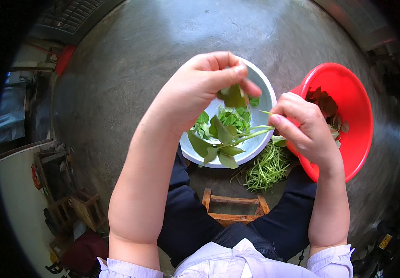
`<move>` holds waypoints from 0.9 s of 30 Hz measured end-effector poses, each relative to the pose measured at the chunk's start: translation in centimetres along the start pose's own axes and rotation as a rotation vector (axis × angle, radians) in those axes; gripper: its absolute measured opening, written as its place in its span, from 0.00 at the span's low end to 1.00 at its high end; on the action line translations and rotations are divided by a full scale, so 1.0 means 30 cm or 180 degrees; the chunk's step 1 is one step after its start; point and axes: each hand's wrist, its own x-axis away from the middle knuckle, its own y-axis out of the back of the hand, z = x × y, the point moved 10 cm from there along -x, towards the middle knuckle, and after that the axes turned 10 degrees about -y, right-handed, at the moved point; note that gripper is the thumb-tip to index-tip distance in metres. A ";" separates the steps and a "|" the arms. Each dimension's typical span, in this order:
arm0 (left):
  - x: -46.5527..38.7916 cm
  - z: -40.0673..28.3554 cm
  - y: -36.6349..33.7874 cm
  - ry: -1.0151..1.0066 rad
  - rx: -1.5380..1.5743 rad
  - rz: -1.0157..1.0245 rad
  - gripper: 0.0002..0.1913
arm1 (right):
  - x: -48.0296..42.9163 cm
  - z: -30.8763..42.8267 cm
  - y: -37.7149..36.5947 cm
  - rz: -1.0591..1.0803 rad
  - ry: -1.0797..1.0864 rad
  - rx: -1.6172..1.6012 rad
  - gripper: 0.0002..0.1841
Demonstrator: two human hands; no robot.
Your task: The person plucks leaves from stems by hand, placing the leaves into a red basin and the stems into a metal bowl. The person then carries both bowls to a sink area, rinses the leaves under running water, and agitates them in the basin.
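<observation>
My left hand point(220, 73) is raised over the far side of a pale round basin point(271, 92), its thumb and forefinger pinched together. A blurred green leaf point(234, 96) hangs just under its fingers and appears held by them. To the right, my right hand point(300, 123) pinches the cut ends of several green stems point(255, 133) between thumb and forefinger. Their broad leaves point(224, 133) stretch left above the basin's near part. Inside the basin lie loose picked leaves point(233, 118), partly hidden by my left hand and the stems.
A red plastic bucket point(356, 139), tilted in view, holds dark leaves point(325, 102) beside my right hand. A heap of thin green stalks point(267, 168) lies on the concrete floor point(116, 90) between basin and bucket. Between my knees is a small wooden stool point(234, 217). Wooden furniture point(87, 208) stands at left.
</observation>
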 end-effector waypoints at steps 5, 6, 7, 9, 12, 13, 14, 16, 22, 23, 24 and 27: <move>0.067 0.068 -0.050 0.0789 -0.0223 0.0515 0.07 | 0.009 -0.002 0.035 0.0163 -0.0175 -0.0508 0.11; 0.077 0.082 -0.070 0.0880 -0.0185 0.0646 0.08 | 0.011 0.005 0.038 0.0143 -0.0102 -0.0507 0.13; 0.079 0.094 -0.079 0.0828 -0.0456 0.0757 0.09 | 0.011 0.005 0.036 0.0151 -0.0088 -0.0538 0.13; 0.097 0.096 -0.096 0.0998 -0.0777 0.0969 0.09 | 0.011 0.005 0.033 0.0166 -0.0059 -0.0598 0.13; 0.097 0.091 -0.119 0.0951 -0.0715 0.1195 0.08 | 0.009 -0.009 0.042 0.0116 -0.0136 -0.0665 0.08; 0.094 0.086 -0.122 0.0890 -0.0786 0.1265 0.08 | 0.009 -0.010 0.047 0.0076 -0.0102 -0.0675 0.08; 0.086 0.072 -0.113 0.0817 -0.0872 0.1112 0.08 | 0.010 -0.012 0.052 0.0035 -0.0069 -0.0684 0.08; 0.068 0.062 -0.064 0.0684 -0.0848 0.0580 0.07 | 0.007 -0.007 0.044 0.0064 -0.0055 -0.0591 0.09; 0.057 0.026 0.011 -0.0032 -0.0289 -0.0647 0.06 | 0.004 0.018 -0.014 0.0214 0.0037 -0.0254 0.09; 0.049 0.031 0.028 -0.0180 0.0119 -0.0822 0.06 | 0.002 0.003 -0.015 0.0213 -0.0142 -0.0318 0.09; 0.043 0.020 0.051 -0.0290 0.0152 -0.0928 0.07 | 0.002 -0.013 -0.015 0.0211 -0.0327 -0.0384 0.10; 0.028 -0.034 0.134 -0.0419 0.0004 -0.0847 0.07 | 0.009 -0.071 0.011 0.0180 -0.0860 -0.0891 0.12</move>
